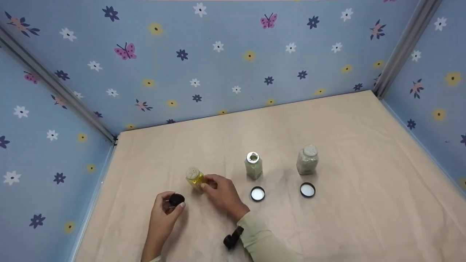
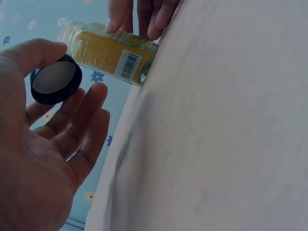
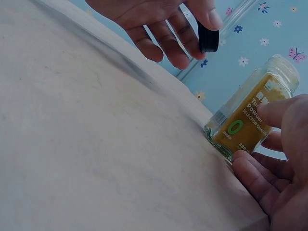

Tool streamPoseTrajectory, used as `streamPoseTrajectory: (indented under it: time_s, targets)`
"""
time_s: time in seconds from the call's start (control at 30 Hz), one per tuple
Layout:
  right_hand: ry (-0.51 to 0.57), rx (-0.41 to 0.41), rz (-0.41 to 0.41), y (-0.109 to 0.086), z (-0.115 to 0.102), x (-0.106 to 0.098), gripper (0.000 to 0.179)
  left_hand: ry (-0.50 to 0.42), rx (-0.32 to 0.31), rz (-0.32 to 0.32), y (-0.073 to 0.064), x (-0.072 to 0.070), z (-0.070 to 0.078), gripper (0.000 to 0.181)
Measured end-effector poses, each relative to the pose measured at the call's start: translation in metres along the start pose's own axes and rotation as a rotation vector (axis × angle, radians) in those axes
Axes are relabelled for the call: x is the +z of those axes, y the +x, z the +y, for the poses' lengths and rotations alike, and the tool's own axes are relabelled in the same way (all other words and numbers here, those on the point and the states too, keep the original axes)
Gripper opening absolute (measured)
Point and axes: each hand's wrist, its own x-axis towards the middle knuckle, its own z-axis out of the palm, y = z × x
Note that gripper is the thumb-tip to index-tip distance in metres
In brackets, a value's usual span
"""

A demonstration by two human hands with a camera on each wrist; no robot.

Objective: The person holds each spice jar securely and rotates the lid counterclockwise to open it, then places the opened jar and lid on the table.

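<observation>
My left hand [image 1: 162, 215] pinches a black jar lid [image 2: 56, 82] between thumb and fingers, its pale inside showing in the left wrist view. To its right, my right hand [image 1: 226, 196] holds a glass spice jar [image 3: 248, 115] with a yellow label reading turmeric powder. The jar stands on the cloth, uncapped, with a perforated shaker top [image 1: 193, 172] showing in the head view. Lid and jar are apart, with the lid nearer to me.
Right of my hands stand two more uncapped glass jars, a middle jar [image 1: 253, 168] with a silvery rim and a right jar [image 1: 307, 162] with a whitish top. A middle lid [image 1: 257, 194] and a right lid [image 1: 307, 190] lie before them, pale insides up. Patterned walls [image 1: 233, 69] enclose the table.
</observation>
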Motion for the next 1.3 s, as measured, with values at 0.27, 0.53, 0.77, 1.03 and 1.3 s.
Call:
streamPoseTrajectory:
  time_s: [0.27, 0.53, 0.77, 1.03, 1.3]
  targets:
    - [0.001, -0.012, 0.0, -0.0004, -0.0004, 0.0016, 0.032, 0.064, 0.06, -0.018, -0.0011, -0.0032, -0.0019, 0.051]
    - [0.009, -0.007, -0.004, -0.001, 0.0005, 0.001, 0.034, 0.134, 0.04, -0.027, -0.003, -0.0029, -0.0029, 0.051]
    - [0.009, -0.003, 0.0, -0.0016, 0.0013, 0.0007, 0.035, 0.195, 0.015, -0.051, -0.0055, 0.0002, -0.005, 0.051]
    - [-0.014, -0.009, -0.006, -0.0014, 0.0013, 0.0003, 0.035, 0.266, 0.007, -0.065, -0.0042, -0.0015, -0.0076, 0.053]
    - [-0.017, 0.003, -0.01, -0.0031, -0.0003, -0.0007, 0.036, 0.353, 0.047, -0.089, -0.0033, -0.0026, -0.0083, 0.055]
